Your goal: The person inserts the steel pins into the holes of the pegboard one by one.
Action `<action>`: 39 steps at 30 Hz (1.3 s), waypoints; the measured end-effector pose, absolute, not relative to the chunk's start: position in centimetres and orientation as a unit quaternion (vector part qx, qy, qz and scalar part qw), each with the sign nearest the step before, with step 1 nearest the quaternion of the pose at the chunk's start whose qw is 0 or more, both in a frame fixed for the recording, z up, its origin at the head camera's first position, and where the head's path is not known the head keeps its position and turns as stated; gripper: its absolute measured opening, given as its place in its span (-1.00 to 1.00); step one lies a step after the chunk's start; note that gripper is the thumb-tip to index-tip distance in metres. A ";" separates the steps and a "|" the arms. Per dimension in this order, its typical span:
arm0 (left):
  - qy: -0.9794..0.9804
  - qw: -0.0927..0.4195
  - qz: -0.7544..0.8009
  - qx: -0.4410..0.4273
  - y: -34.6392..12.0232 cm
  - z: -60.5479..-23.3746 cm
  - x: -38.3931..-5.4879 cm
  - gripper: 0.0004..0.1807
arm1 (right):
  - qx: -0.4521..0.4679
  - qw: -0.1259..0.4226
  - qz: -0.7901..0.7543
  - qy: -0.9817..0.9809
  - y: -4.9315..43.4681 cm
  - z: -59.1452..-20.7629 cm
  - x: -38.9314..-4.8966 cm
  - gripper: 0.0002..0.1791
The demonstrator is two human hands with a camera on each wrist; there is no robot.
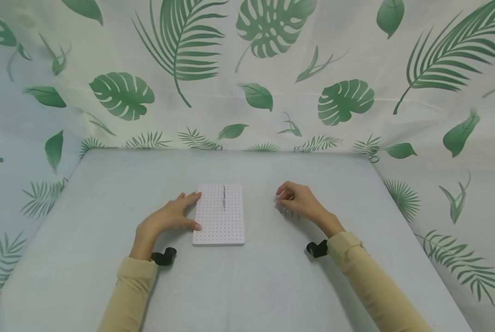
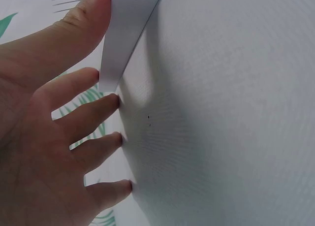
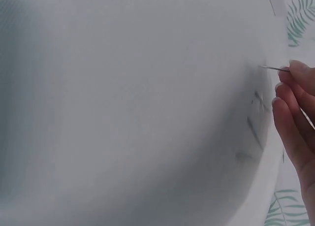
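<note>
- Head view: A white, rectangular, plastic-looking board with a grid of holes (image 1: 218,226) lay flat on the pale, cloth-covered worktop (image 1: 268,276), between the left hand (image 1: 168,216) and the right hand (image 1: 300,201). A line of slim, grey, metallic upright pins (image 1: 224,198) occupied its far half; a sideways brush could have tilted them.
- Left wrist view: The left hand was spread, thumb and index finger touching the board's left edge. Because it braced one side only, an uneven push could have skewed the board.
- Right wrist view: The right hand pinched a slender, silvery metal pin (image 3: 273,68), one end protruding; a slack pinch could have let it rotate or drop. Loose grey pins (image 3: 254,132) lay beneath, where low-dipping fingers could have scattered them.
</note>
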State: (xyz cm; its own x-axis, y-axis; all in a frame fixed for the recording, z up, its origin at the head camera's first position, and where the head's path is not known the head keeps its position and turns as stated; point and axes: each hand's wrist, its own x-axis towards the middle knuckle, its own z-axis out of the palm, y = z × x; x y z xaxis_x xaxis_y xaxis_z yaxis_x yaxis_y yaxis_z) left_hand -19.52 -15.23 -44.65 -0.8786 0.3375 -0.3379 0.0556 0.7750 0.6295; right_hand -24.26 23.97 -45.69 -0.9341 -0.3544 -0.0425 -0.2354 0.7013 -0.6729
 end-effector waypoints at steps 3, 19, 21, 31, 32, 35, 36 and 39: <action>0.916 0.217 0.318 0.110 -15.3 -44.3 -19.5 0.12 | -0.169 0.080 -0.357 0.915 23.2 -45.6 -24.5 -0.82; 0.916 0.214 0.322 0.109 -15.2 -45.0 -19.3 0.10 | -0.172 0.062 -0.408 0.894 20.0 -46.0 -24.7 -0.81; 0.917 0.212 0.319 0.113 -15.1 -45.0 -19.3 0.10 | -0.179 0.062 -0.411 0.892 19.6 -45.8 -24.9 -0.81; 0.917 0.203 0.323 0.112 -15.0 -44.6 -19.6 0.09 | -0.189 0.047 -0.443 0.875 18.0 -44.8 -25.6 -0.81; 0.917 0.204 0.325 0.110 -15.0 -44.6 -19.5 0.09 | -0.188 0.048 -0.448 0.873 17.8 -44.9 -25.6 -0.81; 0.916 0.209 0.325 0.104 -15.0 -44.6 -19.3 0.09 | -0.184 0.051 -0.464 0.865 17.0 -45.1 -25.6 -0.81; 0.916 0.210 0.325 0.102 -15.1 -44.6 -19.3 0.09 | -0.181 0.051 -0.467 0.864 16.8 -45.2 -25.6 -0.81; 0.917 0.210 0.324 0.101 -15.1 -44.5 -19.2 0.09 | -0.179 0.048 -0.470 0.863 16.1 -45.3 -25.4 -0.81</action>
State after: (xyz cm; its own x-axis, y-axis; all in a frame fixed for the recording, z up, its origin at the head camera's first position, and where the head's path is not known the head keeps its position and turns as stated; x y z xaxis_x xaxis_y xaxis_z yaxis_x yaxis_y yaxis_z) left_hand -19.15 -15.14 -44.50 -0.8914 0.3207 -0.3202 0.0487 0.7703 0.6358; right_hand -25.40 16.08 -45.27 -0.9313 -0.3541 0.0852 -0.2637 0.4943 -0.8283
